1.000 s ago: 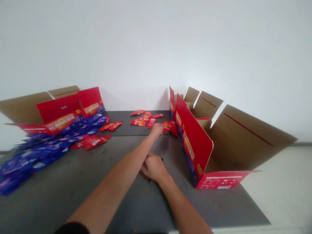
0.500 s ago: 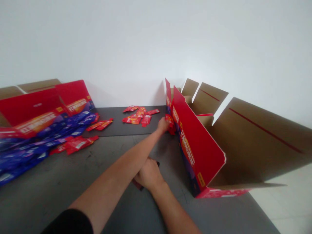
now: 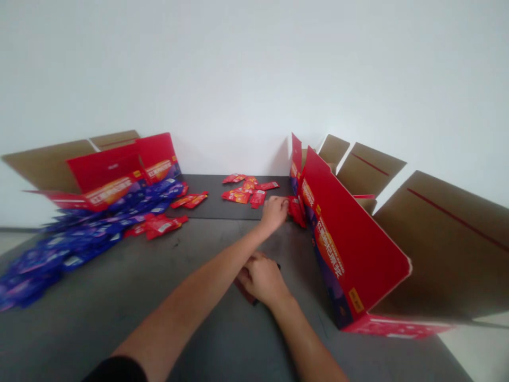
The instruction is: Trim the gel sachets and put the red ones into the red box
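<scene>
My left hand (image 3: 275, 215) lay far forward with its fingers pressed together, right against a bunch of red sachets (image 3: 296, 210); I cannot tell whether it pinched any. Those sachets sat against the inner face of a red-printed cardboard carton (image 3: 350, 249) standing open on the right. My right hand (image 3: 259, 278) was curled shut over a dark flat object (image 3: 243, 290), below my left forearm. More red sachets (image 3: 249, 191) lay scattered ahead on the grey table (image 3: 119, 323), and blue sachets (image 3: 91, 239) spilled from a second open carton (image 3: 105, 172) on the left.
</scene>
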`<state>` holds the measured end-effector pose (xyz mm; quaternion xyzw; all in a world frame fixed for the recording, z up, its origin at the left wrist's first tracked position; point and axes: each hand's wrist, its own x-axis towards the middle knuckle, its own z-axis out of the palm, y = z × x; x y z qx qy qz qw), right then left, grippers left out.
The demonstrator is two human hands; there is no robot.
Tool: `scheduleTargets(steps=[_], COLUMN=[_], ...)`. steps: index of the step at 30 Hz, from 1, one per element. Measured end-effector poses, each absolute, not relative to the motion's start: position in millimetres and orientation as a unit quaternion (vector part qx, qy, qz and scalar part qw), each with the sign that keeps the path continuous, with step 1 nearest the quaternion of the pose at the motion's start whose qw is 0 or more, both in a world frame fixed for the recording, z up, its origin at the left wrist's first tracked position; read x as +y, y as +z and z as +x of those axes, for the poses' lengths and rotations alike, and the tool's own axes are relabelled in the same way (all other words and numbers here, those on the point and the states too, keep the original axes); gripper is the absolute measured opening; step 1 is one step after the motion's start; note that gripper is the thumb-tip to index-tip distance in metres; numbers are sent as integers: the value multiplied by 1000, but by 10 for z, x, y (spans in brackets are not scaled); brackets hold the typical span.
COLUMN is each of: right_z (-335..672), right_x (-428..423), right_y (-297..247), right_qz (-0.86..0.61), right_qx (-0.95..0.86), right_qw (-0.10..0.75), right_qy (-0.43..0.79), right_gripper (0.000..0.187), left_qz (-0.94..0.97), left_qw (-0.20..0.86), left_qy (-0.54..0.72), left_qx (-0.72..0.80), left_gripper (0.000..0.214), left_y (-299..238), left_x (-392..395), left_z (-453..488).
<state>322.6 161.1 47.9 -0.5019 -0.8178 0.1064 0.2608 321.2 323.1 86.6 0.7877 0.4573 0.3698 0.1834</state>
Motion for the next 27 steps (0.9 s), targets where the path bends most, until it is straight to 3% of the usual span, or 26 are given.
scheduleTargets(steps=[5,10,15,27], right_z=[3253,3270,3294,3324], right_x=[1620,1666,1710,1745], right_y=[487,405,354,328], right_qz=[-477,-463,-462,-461], right_qx=[-825,-822,-824,-814], right_qw=[276,302,298,313], right_qy=[121,135,138,164], right_gripper=[31,30,31,30], left_qz=[707,625,659,711], left_qw=[37,-44,-60,-29], left_qy=[394,320,211,87], left_qx=[586,710,719,697], left_gripper=[38,43,53,37], left_y=[973,839,620,547], left_x=[3101,3014,2957,3114], left_z=[2015,641,-160,-629])
